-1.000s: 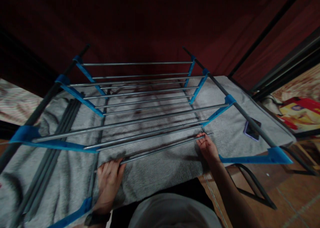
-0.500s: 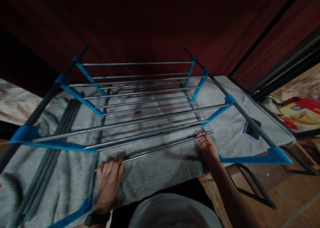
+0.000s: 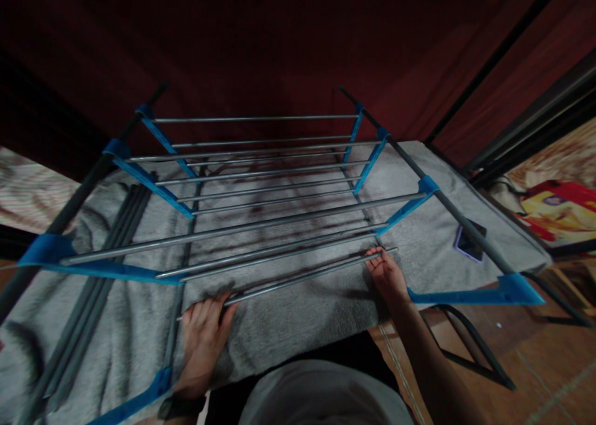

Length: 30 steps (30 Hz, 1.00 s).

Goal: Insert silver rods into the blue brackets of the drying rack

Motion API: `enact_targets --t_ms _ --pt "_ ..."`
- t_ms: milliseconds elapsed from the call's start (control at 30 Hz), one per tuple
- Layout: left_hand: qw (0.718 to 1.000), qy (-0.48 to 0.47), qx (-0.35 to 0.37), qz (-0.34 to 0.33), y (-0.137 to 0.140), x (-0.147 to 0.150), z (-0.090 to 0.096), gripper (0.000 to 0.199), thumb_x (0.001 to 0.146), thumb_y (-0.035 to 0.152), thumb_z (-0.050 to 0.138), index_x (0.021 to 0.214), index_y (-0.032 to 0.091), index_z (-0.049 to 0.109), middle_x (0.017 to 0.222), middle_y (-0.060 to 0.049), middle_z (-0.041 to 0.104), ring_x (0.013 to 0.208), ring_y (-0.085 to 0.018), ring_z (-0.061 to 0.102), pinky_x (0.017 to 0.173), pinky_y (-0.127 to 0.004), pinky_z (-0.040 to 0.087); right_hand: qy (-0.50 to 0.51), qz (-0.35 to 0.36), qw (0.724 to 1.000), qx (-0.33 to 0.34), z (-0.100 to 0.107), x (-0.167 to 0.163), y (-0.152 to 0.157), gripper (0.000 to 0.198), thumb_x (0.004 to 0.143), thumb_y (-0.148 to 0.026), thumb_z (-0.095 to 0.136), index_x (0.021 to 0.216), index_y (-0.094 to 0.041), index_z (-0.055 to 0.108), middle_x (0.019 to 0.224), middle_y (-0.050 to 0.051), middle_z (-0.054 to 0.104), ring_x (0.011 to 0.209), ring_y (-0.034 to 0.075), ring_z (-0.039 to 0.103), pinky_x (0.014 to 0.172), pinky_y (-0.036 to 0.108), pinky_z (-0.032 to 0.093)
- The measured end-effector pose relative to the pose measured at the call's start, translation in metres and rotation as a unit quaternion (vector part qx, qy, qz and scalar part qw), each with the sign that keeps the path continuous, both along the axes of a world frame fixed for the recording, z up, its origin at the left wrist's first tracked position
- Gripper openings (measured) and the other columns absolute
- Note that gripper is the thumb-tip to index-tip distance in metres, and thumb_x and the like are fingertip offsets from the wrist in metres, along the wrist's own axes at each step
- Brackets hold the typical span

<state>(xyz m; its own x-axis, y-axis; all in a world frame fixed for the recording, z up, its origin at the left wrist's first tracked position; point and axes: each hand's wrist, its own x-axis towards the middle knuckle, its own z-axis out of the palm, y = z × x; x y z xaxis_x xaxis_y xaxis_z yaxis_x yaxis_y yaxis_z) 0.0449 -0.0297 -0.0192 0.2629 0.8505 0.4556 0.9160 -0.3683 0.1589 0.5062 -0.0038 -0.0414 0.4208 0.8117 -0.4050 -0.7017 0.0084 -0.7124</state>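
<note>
Very little has changed over the last second. The left hand (image 3: pixel 203 326) and right hand (image 3: pixel 386 275) stay in the same places, and the loose metal rod (image 3: pixel 302 278) keeps its slant across the near part of the rack, its right end farther from the body. The one shift is at the left thumb, which appears to reach slightly farther along the rod than half a second ago, though the dim, soft view makes this uncertain.

Both hands have the rod in their grip: the left is closed over it near one end, palm down, while the right curls its fingers around it near the other, palm turned up. A bare tip shows past the fingers on each side, so the rod is carried by the hands and seated in neither the near left bracket (image 3: pixel 153 384) nor the near right bracket (image 3: pixel 465 297). The work therefore stands where it did.

Beyond, the fitted bars (image 3: pixel 251 228) are unmoved, spanning between blue brackets on the side poles (image 3: pixel 84 198). The bundle of dark poles (image 3: pixel 100 288) and the phone (image 3: pixel 471 242) also lie as before on the grey blanket (image 3: pixel 302 326).
</note>
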Motion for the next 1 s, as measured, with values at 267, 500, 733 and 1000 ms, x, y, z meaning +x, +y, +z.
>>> enact_targets --t_ms 267,500,733,1000 --pt "0.999 -0.001 -0.034 0.0 0.0006 -0.0036 -0.0004 0.023 0.098 0.037 0.05 0.105 0.023 0.067 0.083 -0.005 0.068 0.083 -0.025 0.061 0.084 -0.04 0.039 -0.004 0.002 1.0 0.004 0.0017 -0.0001 -0.0006 0.01 0.088 -0.034 0.071 0.092 -0.025 0.067 0.092 -0.002 0.071 0.09 0.012 0.069 0.091 0.028 0.057" --pt "1.0 0.004 -0.023 0.003 0.0017 -0.0028 -0.0014 0.026 0.098 0.038 0.052 0.112 0.023 0.066 0.089 -0.006 0.071 0.088 -0.026 0.063 0.086 -0.04 0.038 0.008 0.01 1.0 -0.003 -0.0012 0.0024 -0.0006 0.011 0.095 -0.031 0.058 0.092 -0.027 0.067 0.092 -0.002 0.071 0.091 0.012 0.069 0.086 0.027 0.059" --pt "1.0 0.018 -0.009 0.007 0.0008 -0.0024 -0.0031 0.029 0.098 0.042 0.052 0.114 0.021 0.065 0.085 -0.005 0.07 0.081 -0.025 0.061 0.08 -0.039 0.037 0.004 0.014 1.0 0.003 -0.0048 0.0041 -0.0004 0.007 0.093 -0.033 0.062 0.092 -0.027 0.067 0.093 -0.003 0.07 0.092 0.012 0.069 0.09 0.03 0.059" --pt "0.999 0.023 -0.035 -0.011 0.0012 -0.0061 -0.0028 0.023 0.099 0.038 0.052 0.106 0.024 0.068 0.087 -0.005 0.07 0.086 -0.025 0.062 0.083 -0.039 0.038 0.001 0.011 1.0 0.004 -0.0055 0.0043 0.0 0.007 0.091 -0.034 0.065 0.092 -0.028 0.067 0.093 -0.003 0.071 0.091 0.012 0.069 0.089 0.028 0.059"
